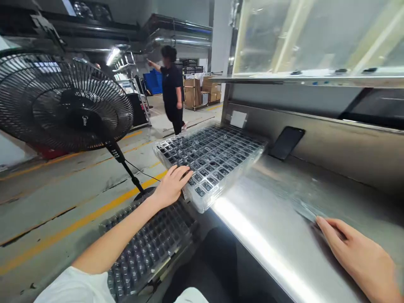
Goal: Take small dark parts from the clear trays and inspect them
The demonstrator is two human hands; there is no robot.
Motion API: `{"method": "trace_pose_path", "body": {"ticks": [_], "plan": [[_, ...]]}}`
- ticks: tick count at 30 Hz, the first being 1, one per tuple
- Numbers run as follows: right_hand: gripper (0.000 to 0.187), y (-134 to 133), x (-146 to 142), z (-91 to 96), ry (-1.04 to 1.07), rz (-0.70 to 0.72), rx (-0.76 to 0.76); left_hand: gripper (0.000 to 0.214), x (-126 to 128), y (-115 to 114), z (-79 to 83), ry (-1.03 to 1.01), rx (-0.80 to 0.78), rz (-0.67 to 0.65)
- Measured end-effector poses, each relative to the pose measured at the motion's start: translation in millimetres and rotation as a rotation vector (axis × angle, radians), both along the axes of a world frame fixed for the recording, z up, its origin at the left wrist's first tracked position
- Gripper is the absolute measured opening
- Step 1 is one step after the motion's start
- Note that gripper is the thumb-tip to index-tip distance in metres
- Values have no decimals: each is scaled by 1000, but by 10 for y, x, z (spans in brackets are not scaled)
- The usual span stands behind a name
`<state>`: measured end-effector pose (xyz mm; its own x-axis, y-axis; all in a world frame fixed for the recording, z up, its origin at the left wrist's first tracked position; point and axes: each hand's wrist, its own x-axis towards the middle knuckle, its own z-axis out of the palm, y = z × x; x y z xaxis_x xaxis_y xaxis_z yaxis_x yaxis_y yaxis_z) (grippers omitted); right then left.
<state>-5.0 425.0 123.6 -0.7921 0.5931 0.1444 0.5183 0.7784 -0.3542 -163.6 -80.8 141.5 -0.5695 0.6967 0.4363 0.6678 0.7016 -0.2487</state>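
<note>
Head camera, looking down and forward: a stack of clear plastic blister trays [211, 162], their many small pockets filled with dark parts, sits at the left end of a brushed stainless-steel workbench [284, 219], with its near corner jutting past the bench's front edge. How many trays make up the stack cannot be counted from here; the near corner seems to show several thin layers. The left hand [172, 185] lies on the stack's near left edge, fingers stretched out flat and loosely spread, pressing on the tray rather than closing around it. The right hand [360, 256] rests palm down on the bench top near its front right part, well apart from the trays, fingers extended, fingertips at the edge of a thin clear sheet [304, 210] that is blurred.

One black smartphone [286, 143] leans against the bench's back wall just right of the stack. One small white label [238, 119] is stuck on that wall behind the trays. Below the left forearm, off the bench, lies a second batch of dark-filled pocket trays [148, 248]. One black pedestal fan [59, 103] stands on the grey floor to the left. One person in black clothes [172, 90] stands farther back, an arm raised, near stacked cardboard boxes [202, 90].
</note>
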Motion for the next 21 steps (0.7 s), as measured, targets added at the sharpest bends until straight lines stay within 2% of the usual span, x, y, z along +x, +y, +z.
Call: {"method": "trace_pose_path", "body": {"ticks": [4,8,11,18,21], "plan": [[56,-147,36,141,-21,-27,-141,85,169,133,-135,-11,107,-40],[61,-130,66,81,14,7,-166,93,295,286,-350,44,253,-43],[62,-105,78,17,44,53,-150,96,338,347,-443,58,307,-24],[60,-120,89,63,35,57,-120,99,373,348,-405,27,311,-25],[57,-4,99,-49,51,92,-96,99,473,397,-417,23,345,-56]]}}
